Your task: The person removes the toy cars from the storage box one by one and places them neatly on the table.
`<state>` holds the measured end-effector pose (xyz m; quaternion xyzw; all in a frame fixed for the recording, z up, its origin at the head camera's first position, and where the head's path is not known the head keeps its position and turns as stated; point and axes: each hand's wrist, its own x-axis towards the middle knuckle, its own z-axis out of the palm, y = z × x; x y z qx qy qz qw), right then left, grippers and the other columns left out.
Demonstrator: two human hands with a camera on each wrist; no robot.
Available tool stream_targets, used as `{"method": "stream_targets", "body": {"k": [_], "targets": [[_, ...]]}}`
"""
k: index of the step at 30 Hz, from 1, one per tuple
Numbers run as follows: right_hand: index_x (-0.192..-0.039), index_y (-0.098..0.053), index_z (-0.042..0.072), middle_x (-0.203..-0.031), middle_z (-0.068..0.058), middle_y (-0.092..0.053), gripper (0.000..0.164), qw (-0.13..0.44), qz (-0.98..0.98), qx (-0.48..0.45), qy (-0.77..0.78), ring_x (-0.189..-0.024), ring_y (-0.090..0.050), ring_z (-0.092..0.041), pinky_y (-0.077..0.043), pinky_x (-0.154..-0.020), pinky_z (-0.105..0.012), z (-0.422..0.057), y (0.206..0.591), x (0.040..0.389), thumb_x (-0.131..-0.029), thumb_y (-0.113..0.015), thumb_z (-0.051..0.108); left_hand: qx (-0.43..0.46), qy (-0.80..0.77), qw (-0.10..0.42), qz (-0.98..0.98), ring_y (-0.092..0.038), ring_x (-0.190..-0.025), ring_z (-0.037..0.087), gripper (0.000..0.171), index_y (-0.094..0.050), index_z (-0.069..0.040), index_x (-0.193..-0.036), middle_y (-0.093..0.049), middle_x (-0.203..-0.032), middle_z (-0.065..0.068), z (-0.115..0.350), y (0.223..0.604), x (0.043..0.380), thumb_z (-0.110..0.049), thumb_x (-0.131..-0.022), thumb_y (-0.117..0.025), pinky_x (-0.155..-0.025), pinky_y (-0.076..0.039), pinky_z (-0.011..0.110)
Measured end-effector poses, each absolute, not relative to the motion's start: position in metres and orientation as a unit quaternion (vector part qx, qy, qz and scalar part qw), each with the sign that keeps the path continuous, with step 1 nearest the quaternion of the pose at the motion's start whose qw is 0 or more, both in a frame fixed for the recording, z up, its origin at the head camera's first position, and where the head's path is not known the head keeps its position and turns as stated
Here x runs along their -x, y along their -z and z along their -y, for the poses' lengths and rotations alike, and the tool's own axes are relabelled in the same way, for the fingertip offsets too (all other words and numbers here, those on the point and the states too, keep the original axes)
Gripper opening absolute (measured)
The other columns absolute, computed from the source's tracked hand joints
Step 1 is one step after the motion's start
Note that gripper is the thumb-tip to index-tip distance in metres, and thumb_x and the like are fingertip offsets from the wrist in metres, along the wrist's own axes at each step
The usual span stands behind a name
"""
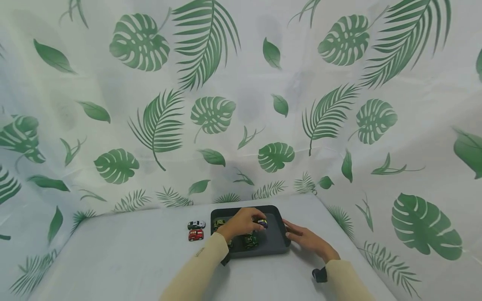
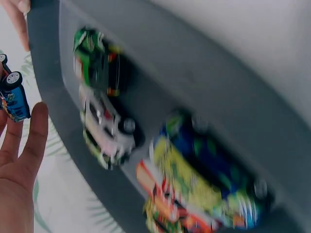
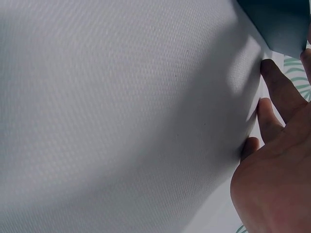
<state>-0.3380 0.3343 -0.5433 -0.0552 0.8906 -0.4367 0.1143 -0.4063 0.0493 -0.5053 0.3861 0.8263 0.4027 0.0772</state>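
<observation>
1. I'm seeing the left hand (image 1: 240,222) pinching a blue toy car (image 1: 262,223); its grip is holding the car between thumb and fingers.
2. The blue toy car is sitting within the outline of the dark tray (image 1: 275,236), nearer its right edge than its left; I'm not managing to tell whether the wheels are touching the bottom.
3. The right hand (image 1: 308,240) is touching the tray's right edge, its grip lying loose with fingers apart.
4. Inside the tray, a green car (image 1: 250,240) is standing toward the near edge; through the left wrist view I'm also finding a white car (image 2: 108,127) and a larger yellow-and-blue car (image 2: 194,179).
5. Past the tray's left edge, a white-and-black car (image 1: 196,225) and a red car (image 1: 196,235) are standing side by side on the surface (image 1: 124,259).
6. I'm spotting small dark print on the left sleeve (image 1: 193,269), too tiny to read; the graphics on the tray's cars are blurring.
</observation>
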Motion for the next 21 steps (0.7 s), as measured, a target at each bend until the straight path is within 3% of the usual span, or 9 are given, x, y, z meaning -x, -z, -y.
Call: {"method": "stream_targets", "body": {"k": [7,12,21], "targets": [[-0.168,-0.033,0.006,-0.166,-0.03,-0.034,0.065,0.116,-0.885,0.08,0.443,-0.152,-0.03,-0.054,-0.027,-0.12,-0.071,-0.335,0.544,0.338,-0.112,-0.057,0.031,-0.377,-0.405,0.093,-0.828,-0.066,-0.11,0.011,0.033,-0.074,-0.011,-0.13,-0.07,-0.122,0.0,-0.019,0.491,0.406,-0.013,-0.098,-0.081,-0.094,-0.057,0.033],[-0.168,-0.033,0.006,-0.167,-0.028,-0.034,0.064,0.114,-0.881,0.087,0.45,-0.153,-0.031,-0.053,-0.028,-0.12,-0.07,-0.337,0.546,0.337,-0.113,-0.057,0.029,-0.379,-0.388,0.092,-0.835,-0.066,-0.116,0.017,0.034,-0.072,-0.008,-0.134,-0.069,-0.126,0.002,0.001,0.486,0.408,-0.012,-0.101,-0.078,-0.099,-0.056,0.036],[-0.168,-0.032,0.004,-0.166,-0.031,-0.033,0.064,0.114,-0.881,0.093,0.449,-0.152,-0.03,-0.055,-0.028,-0.119,-0.072,-0.337,0.543,0.337,-0.113,-0.057,0.026,-0.375,-0.37,0.065,-0.847,-0.066,-0.122,0.026,0.036,-0.072,-0.007,-0.135,-0.071,-0.131,0.006,0.036,0.476,0.41,-0.017,-0.101,-0.077,-0.104,-0.054,0.047]]}}
